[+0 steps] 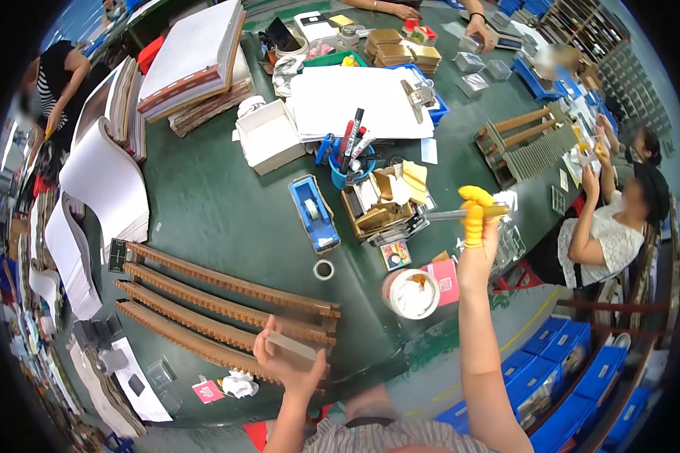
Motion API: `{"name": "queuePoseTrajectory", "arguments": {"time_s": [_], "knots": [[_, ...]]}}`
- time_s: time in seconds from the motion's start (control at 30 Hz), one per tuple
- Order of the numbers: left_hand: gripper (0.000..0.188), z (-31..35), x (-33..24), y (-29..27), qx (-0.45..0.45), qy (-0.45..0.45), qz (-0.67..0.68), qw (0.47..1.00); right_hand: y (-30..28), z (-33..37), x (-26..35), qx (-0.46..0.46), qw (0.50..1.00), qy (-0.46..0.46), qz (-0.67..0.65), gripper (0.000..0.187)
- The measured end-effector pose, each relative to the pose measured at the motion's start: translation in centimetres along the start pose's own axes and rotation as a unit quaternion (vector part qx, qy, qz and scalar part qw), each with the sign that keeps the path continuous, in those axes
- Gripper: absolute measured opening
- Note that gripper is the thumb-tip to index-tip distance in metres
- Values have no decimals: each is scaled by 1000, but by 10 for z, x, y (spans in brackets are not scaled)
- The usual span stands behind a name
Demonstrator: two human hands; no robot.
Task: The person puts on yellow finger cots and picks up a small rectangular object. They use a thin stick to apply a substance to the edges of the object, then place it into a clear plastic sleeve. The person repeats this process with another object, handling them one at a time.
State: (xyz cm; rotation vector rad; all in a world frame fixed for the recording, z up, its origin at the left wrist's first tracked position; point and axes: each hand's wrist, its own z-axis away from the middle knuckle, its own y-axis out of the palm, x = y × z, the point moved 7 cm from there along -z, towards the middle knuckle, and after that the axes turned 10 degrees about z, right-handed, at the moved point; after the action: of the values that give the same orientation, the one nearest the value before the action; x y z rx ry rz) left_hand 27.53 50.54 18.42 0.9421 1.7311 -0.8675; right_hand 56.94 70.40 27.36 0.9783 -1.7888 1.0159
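My left hand (289,370) is closed on the edges of a flat, clear rectangular plate (293,346), just above the near right end of a brown slotted wooden rack (204,317). Yellow finger covers sit on the fingers of my right hand (479,226). That hand is raised over the table's right part and grips a thin tool with a grey metal blade (447,215) pointing left and a yellowish handle; its exact kind is unclear. Below and left of it stands an open round white tub (412,294) with white stuff and a brown smear inside.
A box of cards and papers (385,204), a blue tape dispenser (314,214) and a blue pen cup (351,167) stand mid-table. Paper stacks (193,60) lie at left. A second slotted rack (521,147) is at right, near seated people (608,226). Blue bins (544,370) line the floor.
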Motion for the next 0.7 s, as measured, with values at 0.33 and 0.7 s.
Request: {"name": "queuePoseTrajectory", "arguments": {"time_s": [0.33,0.7], "knots": [[102,-50,-12,31,-33,11,3,999,89,-50,-21,102,970,-102,196,25],[97,-109,28,45,-49,12,-53,997,134,-73,-52,212,885,-165,381,33]]}}
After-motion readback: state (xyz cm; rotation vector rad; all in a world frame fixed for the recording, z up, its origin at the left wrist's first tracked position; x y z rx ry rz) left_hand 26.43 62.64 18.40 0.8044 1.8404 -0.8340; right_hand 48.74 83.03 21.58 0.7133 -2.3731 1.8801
